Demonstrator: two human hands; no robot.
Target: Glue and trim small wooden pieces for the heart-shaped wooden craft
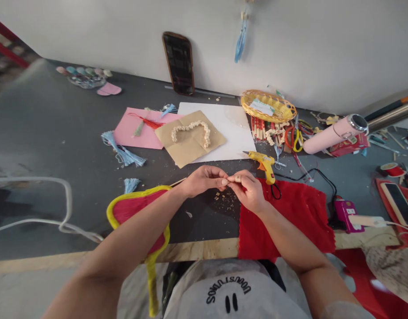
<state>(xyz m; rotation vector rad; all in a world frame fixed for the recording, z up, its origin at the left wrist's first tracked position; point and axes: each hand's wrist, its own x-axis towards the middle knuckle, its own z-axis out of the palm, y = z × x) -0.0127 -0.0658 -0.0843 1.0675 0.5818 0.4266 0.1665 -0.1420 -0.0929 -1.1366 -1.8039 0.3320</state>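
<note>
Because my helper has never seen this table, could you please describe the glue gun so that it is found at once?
On the dark grey table, find the red cloth by the person's right hand. The glue gun lies at that cloth's far edge, nozzle pointing left, by the white sheet. Unlike the yellow basket behind it, it is pistol-shaped, with an orange trigger.

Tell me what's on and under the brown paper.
A curved cream knobbly strand lies on the brown paper. From under it stick out the white sheet and pink sheet; the parts it covers are hidden.
</note>
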